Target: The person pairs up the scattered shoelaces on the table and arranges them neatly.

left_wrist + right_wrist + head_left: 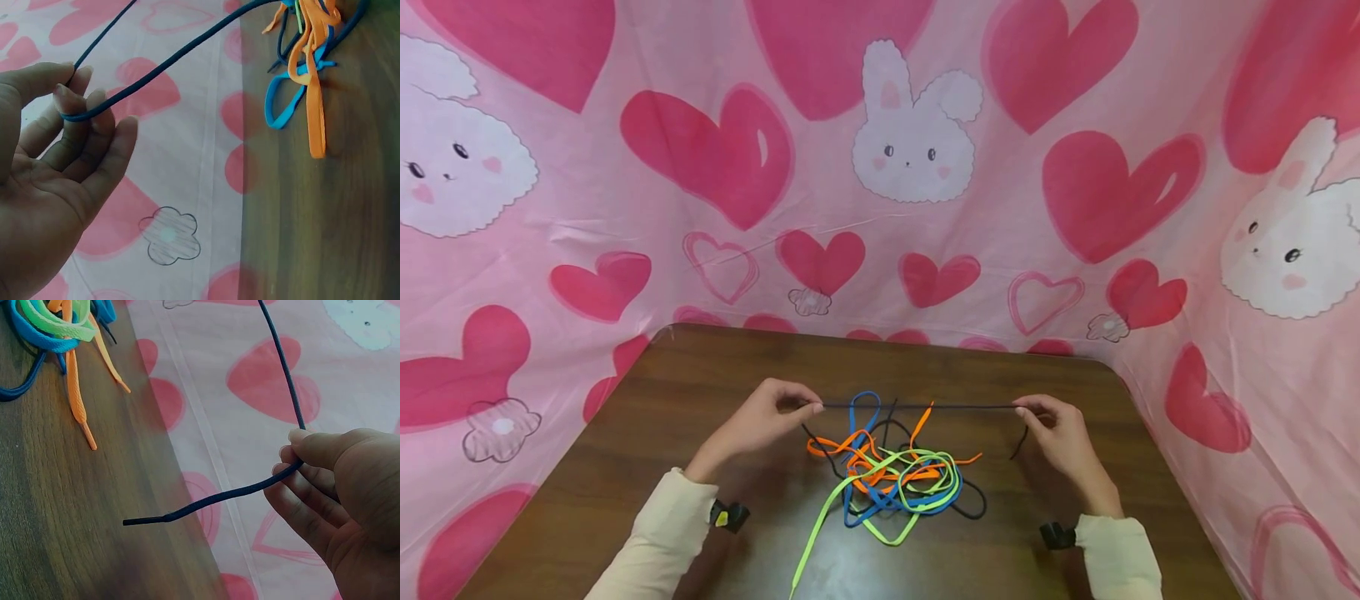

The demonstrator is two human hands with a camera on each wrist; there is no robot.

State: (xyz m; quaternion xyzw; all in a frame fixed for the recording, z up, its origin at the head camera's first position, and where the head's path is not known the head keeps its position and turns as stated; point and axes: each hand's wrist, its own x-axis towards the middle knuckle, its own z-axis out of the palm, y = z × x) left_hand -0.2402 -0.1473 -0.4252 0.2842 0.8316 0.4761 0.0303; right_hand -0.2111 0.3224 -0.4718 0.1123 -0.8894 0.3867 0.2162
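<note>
A thin black shoelace (955,406) runs straight across between my two hands, above the tabletop. My left hand (778,410) pinches it between thumb and fingers, and from there the lace sags back down toward the pile. At the other side my right hand (1054,427) pinches it near one end; its short tipped tail (212,499) dangles below the fingers in the right wrist view. Between and below the hands lies a tangle of flat laces: a lime green lace (820,525), an orange lace (921,423) and a blue lace (852,508), with black loops among them.
The brown wooden table (685,367) carries the tangle near its middle. Pink cloth (820,200) printed with hearts and rabbits hangs around the back and both sides. One green lace end reaches toward the front edge. Dark wrist cameras (1057,535) sit by both sleeves.
</note>
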